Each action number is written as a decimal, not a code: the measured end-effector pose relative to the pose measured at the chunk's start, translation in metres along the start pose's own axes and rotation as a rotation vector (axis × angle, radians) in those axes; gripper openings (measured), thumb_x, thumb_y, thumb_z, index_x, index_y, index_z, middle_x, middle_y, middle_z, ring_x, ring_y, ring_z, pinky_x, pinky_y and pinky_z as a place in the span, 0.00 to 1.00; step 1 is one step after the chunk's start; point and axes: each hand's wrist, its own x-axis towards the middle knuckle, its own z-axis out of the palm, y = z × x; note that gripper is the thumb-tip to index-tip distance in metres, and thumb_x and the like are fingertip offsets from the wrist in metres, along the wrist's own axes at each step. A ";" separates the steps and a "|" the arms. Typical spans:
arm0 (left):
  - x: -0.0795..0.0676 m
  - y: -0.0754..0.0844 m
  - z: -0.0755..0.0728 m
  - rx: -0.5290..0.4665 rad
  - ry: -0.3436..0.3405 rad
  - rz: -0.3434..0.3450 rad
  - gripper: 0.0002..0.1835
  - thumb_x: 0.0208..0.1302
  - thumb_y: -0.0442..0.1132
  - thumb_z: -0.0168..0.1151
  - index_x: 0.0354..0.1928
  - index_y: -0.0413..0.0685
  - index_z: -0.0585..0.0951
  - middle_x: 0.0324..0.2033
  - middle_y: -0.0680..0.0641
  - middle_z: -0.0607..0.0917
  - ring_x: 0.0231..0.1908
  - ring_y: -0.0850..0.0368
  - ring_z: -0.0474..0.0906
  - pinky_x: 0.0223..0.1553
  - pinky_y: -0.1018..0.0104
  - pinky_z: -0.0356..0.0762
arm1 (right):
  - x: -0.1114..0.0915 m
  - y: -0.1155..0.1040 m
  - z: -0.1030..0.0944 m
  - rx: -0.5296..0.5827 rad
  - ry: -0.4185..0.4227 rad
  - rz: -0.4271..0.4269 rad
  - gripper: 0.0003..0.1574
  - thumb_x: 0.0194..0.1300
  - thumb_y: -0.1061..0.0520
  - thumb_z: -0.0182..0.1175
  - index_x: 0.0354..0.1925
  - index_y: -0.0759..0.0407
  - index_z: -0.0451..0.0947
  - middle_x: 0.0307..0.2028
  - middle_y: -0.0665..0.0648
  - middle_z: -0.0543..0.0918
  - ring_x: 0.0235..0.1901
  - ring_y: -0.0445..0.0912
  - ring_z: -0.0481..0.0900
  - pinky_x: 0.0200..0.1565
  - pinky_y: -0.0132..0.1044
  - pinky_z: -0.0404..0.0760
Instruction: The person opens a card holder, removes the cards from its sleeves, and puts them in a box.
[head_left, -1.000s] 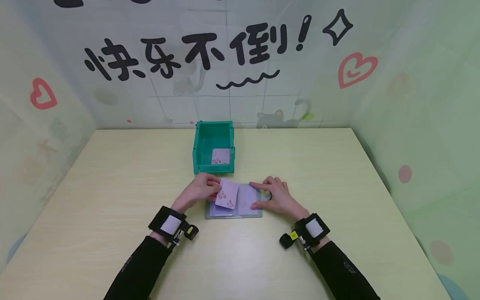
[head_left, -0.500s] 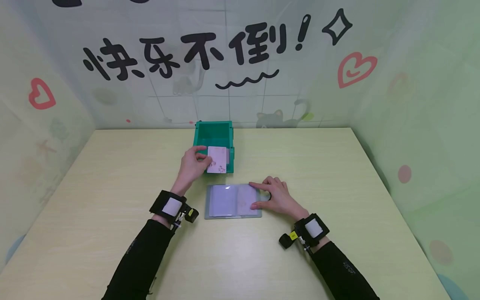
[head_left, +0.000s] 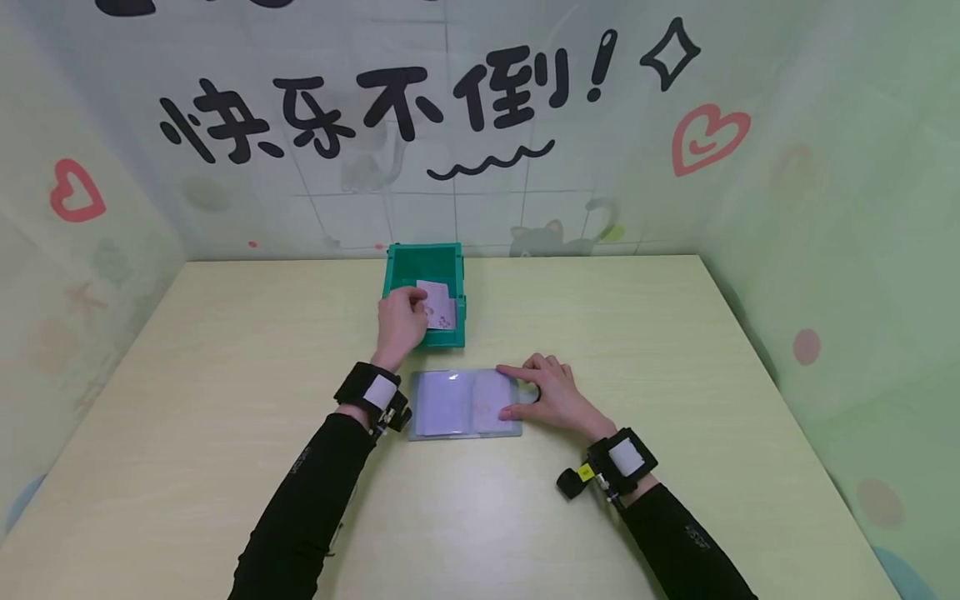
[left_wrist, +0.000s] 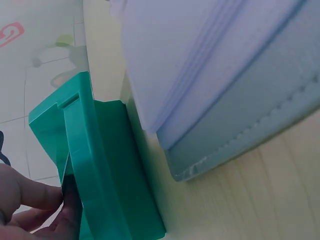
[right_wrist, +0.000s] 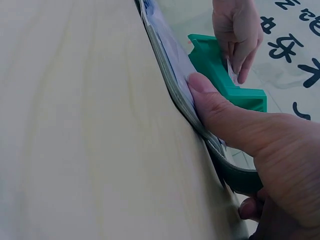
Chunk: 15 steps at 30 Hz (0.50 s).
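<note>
In the head view my left hand (head_left: 400,321) reaches over the near left side of the green bin (head_left: 461,279), pinching a pink card (head_left: 435,302) with a printed pattern between thumb and fingers. The card is inside the bin's outline, overlapping another pink card (head_left: 452,315) there. An opened card album (head_left: 442,404) with clear sleeves and a grey-blue cover lies in front of the bin. My right hand (head_left: 551,396) holds the album's right side, index finger along the top corner. In the right wrist view, the thumb (right_wrist: 202,85) presses on the pages and a fingertip shows below the dark strap (right_wrist: 237,177).
Everything stands on a pale wooden table (head_left: 262,358). Behind it hangs a printed backdrop (head_left: 322,192) with large black characters, and green side panels (head_left: 862,292) flank the table. Both wrists carry black camera mounts (head_left: 622,458).
My left hand has carried the pink card from above the album's left page, forward to the bin, and lowered it inside. The right hand has stayed on the album.
</note>
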 end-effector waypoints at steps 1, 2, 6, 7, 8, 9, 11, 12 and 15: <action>0.001 0.000 0.001 0.010 -0.012 -0.002 0.15 0.73 0.27 0.50 0.56 0.29 0.80 0.53 0.30 0.83 0.51 0.37 0.79 0.56 0.49 0.80 | 0.000 0.000 0.000 0.002 0.000 0.000 0.45 0.53 0.38 0.76 0.67 0.43 0.75 0.40 0.52 0.71 0.46 0.48 0.64 0.47 0.42 0.55; 0.001 0.000 0.002 0.020 -0.027 -0.004 0.16 0.73 0.27 0.49 0.57 0.29 0.79 0.54 0.30 0.83 0.52 0.37 0.79 0.57 0.48 0.79 | 0.000 0.000 0.000 0.002 0.001 -0.001 0.45 0.53 0.38 0.76 0.67 0.43 0.75 0.40 0.52 0.72 0.46 0.48 0.64 0.47 0.42 0.56; 0.004 -0.001 0.007 0.072 -0.085 -0.025 0.18 0.72 0.26 0.48 0.59 0.29 0.78 0.58 0.30 0.81 0.57 0.37 0.79 0.58 0.48 0.78 | 0.000 0.001 0.000 0.010 0.000 -0.001 0.45 0.53 0.39 0.76 0.67 0.44 0.75 0.40 0.52 0.72 0.46 0.47 0.65 0.47 0.42 0.55; 0.004 -0.001 0.008 0.083 -0.099 -0.035 0.18 0.72 0.26 0.49 0.60 0.30 0.78 0.59 0.30 0.81 0.58 0.37 0.79 0.58 0.48 0.79 | 0.000 0.000 0.000 0.011 0.001 0.000 0.45 0.53 0.39 0.76 0.67 0.44 0.75 0.39 0.52 0.71 0.45 0.47 0.65 0.47 0.42 0.55; 0.004 -0.001 0.008 0.094 -0.111 -0.042 0.18 0.72 0.27 0.49 0.60 0.30 0.78 0.60 0.30 0.80 0.58 0.37 0.79 0.59 0.47 0.79 | 0.000 0.000 0.000 0.014 0.001 0.001 0.45 0.53 0.39 0.76 0.67 0.44 0.75 0.39 0.52 0.71 0.45 0.47 0.64 0.47 0.42 0.55; 0.005 -0.001 0.009 0.105 -0.121 -0.048 0.19 0.72 0.27 0.49 0.60 0.30 0.78 0.60 0.31 0.80 0.59 0.37 0.79 0.58 0.47 0.79 | 0.000 0.000 0.000 0.016 0.001 0.001 0.45 0.53 0.39 0.76 0.67 0.44 0.75 0.39 0.52 0.71 0.45 0.47 0.64 0.47 0.42 0.55; 0.005 -0.002 0.010 0.121 -0.136 -0.055 0.18 0.72 0.27 0.50 0.60 0.30 0.78 0.60 0.31 0.80 0.59 0.38 0.79 0.58 0.47 0.79 | 0.000 0.000 0.000 0.017 0.001 0.001 0.44 0.53 0.39 0.76 0.67 0.44 0.75 0.39 0.52 0.71 0.45 0.47 0.64 0.47 0.42 0.55; 0.005 -0.002 0.011 0.130 -0.144 -0.057 0.18 0.72 0.27 0.50 0.60 0.30 0.78 0.60 0.31 0.80 0.59 0.38 0.79 0.59 0.46 0.79 | 0.000 0.000 0.000 0.016 0.003 0.000 0.44 0.53 0.39 0.76 0.67 0.44 0.75 0.39 0.52 0.71 0.45 0.47 0.64 0.47 0.42 0.55; 0.005 -0.002 0.011 0.160 -0.171 -0.052 0.18 0.72 0.27 0.50 0.60 0.29 0.78 0.60 0.31 0.80 0.57 0.38 0.80 0.57 0.46 0.80 | 0.000 0.000 0.001 0.013 0.006 -0.003 0.44 0.53 0.40 0.76 0.67 0.45 0.75 0.39 0.53 0.71 0.45 0.48 0.64 0.47 0.42 0.55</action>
